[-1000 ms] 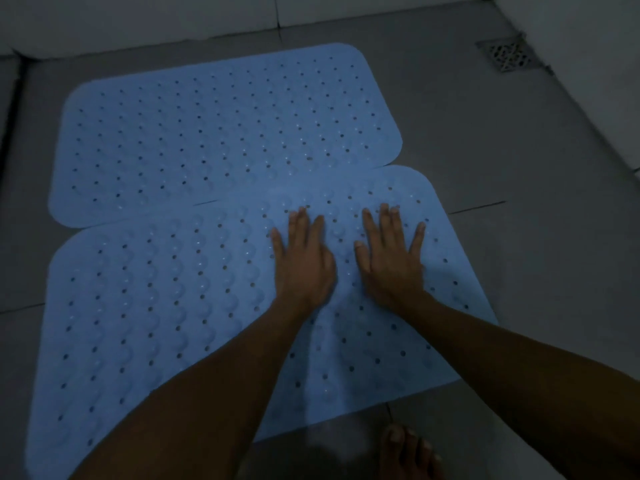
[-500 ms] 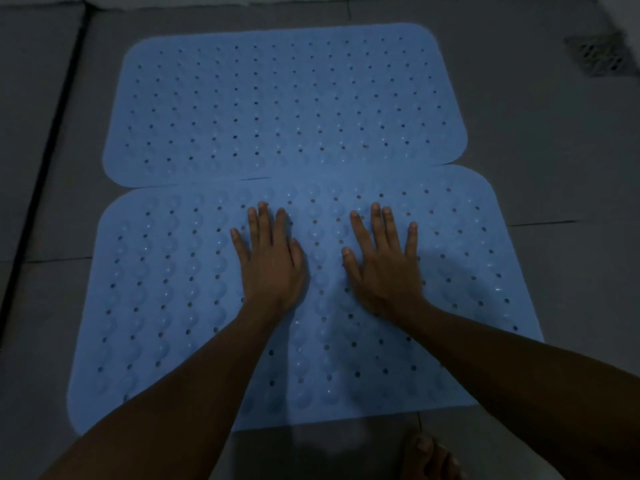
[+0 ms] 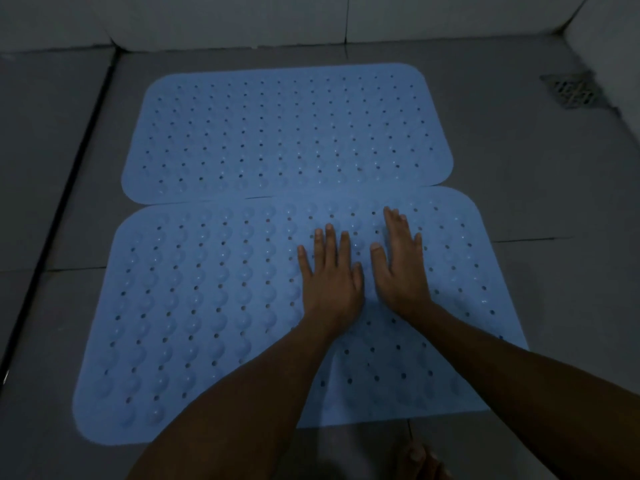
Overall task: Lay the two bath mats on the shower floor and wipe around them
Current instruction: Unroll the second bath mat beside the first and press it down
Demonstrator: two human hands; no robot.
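Near bath mat [image 3: 214, 306]: judged soft, floppy rubbery sheet, light, likely to drape and fold if lifted by one point; best taken at an edge or two corners with both hands, or simply slid and pressed flat under the palms as now. Surface probably slick when wet; cups on the underside, if any, cannot be confirmed. Left hand [image 3: 329, 275] and right hand [image 3: 401, 268] both flat, fingers straight and slightly spread, palms down on the near mat, nothing pinched or held; the two hands just beside each other, thumbs nearly touching. Mat extends far to the left of the left hand, less to the right of the right hand. Far bath mat [image 3: 287, 133] lies beyond the fingertips, its near edge touching or slightly under the near mat's far edge; which overlaps cannot be told for certain. Appearance: both mats pale blue, rounded corners, rows of small drain holes between raised bumps. Both flat on grey floor tiles [image 3: 554, 237]. Floor drain [image 3: 571, 90] well off to the far right of the right hand. Bare toes [image 3: 420, 457] near the lower edge. Wiping not yet begun; no cloth in view.
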